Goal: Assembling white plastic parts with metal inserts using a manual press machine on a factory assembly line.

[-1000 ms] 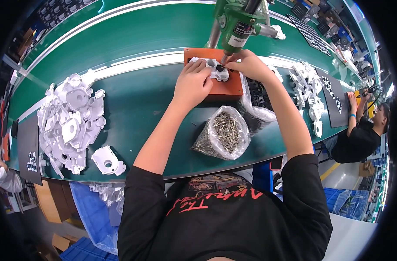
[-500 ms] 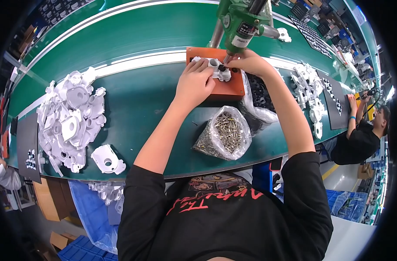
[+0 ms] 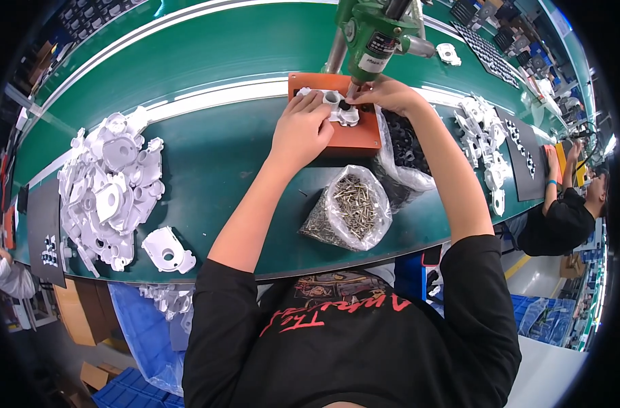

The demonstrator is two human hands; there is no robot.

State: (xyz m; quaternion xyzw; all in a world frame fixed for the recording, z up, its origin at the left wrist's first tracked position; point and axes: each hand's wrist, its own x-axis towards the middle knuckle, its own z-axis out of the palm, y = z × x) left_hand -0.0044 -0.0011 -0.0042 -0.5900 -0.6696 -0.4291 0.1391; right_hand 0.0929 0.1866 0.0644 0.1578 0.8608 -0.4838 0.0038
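The white part (image 3: pixel 345 117) lies under the fingers of the left hand (image 3: pixel 302 129), which grasp it; its other end sits by the fingertips of the right hand (image 3: pixel 390 96); whether those pinch anything, I cannot tell.

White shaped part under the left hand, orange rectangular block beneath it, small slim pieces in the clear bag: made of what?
White shaped part: probably matte plastic, from even colour and soft shading. Orange rectangular block: smooth painted metal or plastic; the flat colour leaves it open. Small slim pieces: likely shiny metal, given silvery glints.
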